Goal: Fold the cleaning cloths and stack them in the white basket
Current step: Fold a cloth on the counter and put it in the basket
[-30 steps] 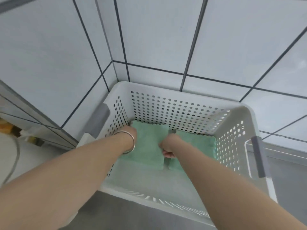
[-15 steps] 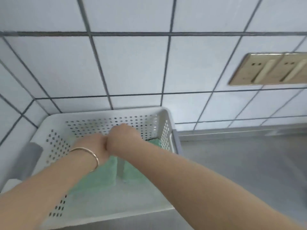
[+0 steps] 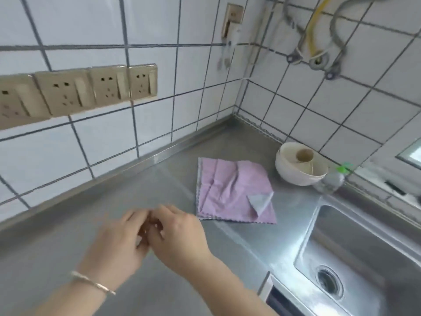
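Note:
A pink cleaning cloth [image 3: 232, 190] lies spread and wrinkled on the steel counter [image 3: 91, 224], its near right corner turned up to show a pale underside. My left hand [image 3: 116, 245] and my right hand [image 3: 177, 236] hover side by side above the counter, just left of the cloth. Their fingertips meet, loosely bent, and neither hand holds anything. A bracelet circles my left wrist. The white basket is out of view.
A steel sink [image 3: 355, 252] with a drain sits at the right. Behind the cloth stand white bowls [image 3: 298, 167] and a clear bottle [image 3: 330, 181] with a green cap. A row of wall sockets [image 3: 75, 92] is at the left; hoses hang at the upper right.
Both hands have left the basket with the green cloths in it. The view has swung right, and the hands now hover over the counter near the pink cloth.

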